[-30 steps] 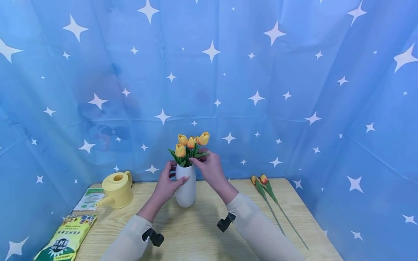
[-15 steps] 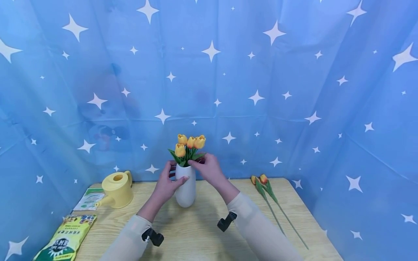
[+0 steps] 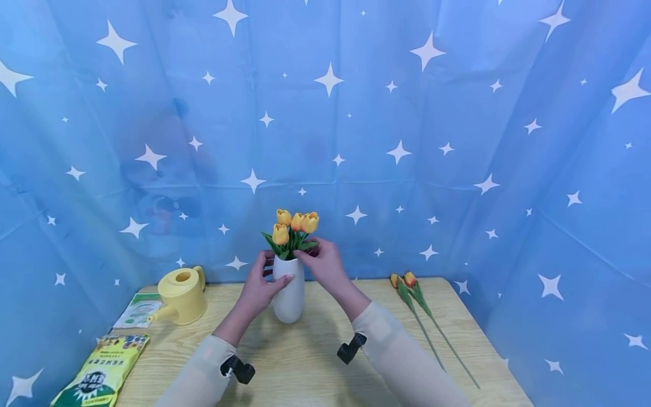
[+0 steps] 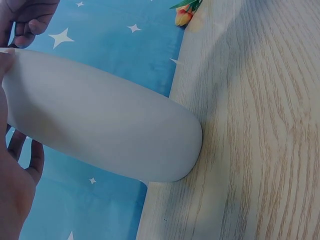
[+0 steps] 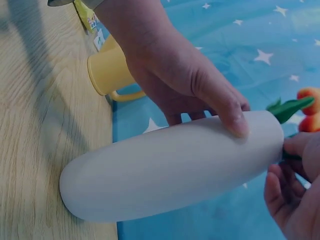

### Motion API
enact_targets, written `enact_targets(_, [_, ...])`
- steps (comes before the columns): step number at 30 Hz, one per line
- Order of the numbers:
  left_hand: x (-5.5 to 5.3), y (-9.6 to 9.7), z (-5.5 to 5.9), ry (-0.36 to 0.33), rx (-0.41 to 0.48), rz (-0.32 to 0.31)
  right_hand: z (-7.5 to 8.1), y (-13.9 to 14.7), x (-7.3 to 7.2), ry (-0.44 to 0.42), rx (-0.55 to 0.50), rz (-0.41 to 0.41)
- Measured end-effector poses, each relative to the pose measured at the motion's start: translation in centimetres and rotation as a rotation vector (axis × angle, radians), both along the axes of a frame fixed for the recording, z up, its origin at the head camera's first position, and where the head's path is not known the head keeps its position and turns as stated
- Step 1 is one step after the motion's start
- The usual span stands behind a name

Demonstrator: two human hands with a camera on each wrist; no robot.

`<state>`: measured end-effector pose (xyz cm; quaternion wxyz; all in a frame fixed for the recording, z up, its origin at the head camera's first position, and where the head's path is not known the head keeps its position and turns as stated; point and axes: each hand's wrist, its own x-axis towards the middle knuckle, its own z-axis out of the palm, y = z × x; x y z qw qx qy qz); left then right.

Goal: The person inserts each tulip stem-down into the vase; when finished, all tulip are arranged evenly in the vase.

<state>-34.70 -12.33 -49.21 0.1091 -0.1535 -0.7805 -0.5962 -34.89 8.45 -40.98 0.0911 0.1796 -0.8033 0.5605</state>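
Note:
A white vase (image 3: 289, 297) stands upright on the wooden table, holding several yellow-orange tulips (image 3: 280, 234) with green leaves. My left hand (image 3: 258, 288) grips it near the top, thumb on the front and fingers round the far side, as the right wrist view also shows on the vase (image 5: 170, 167). At the mouth, my right hand (image 3: 325, 263) pinches the rightmost tulip (image 3: 309, 222) low down among its leaves. The pinched stem is mostly hidden by the fingers and the vase wall. In the left wrist view the vase (image 4: 105, 115) fills much of the picture.
Two loose tulips (image 3: 418, 297) with long stems lie on the table at the right. To the left stand a yellow watering can (image 3: 183, 297), a white-green packet (image 3: 138, 312) and a yellow-green bag (image 3: 102, 373). A blue starry curtain (image 3: 325, 141) hangs behind the table (image 3: 305, 367).
The rightmost tulip has sunk lower and shifted left toward the other blooms, and my right hand has come down slightly with it. My left hand stays on the vase.

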Motion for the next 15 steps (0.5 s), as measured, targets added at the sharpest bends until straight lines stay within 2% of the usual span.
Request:
enact_targets(8, [0.3,0.1,0.2,0.018,0.000,-0.001,-0.7,1.1,0.2,-0.003,0.013,0.003])
enact_targets(15, [0.5,0.2,0.5,0.013,0.006,-0.002,-1.7,3.6,1.2,-0.015,-0.020,-0.009])
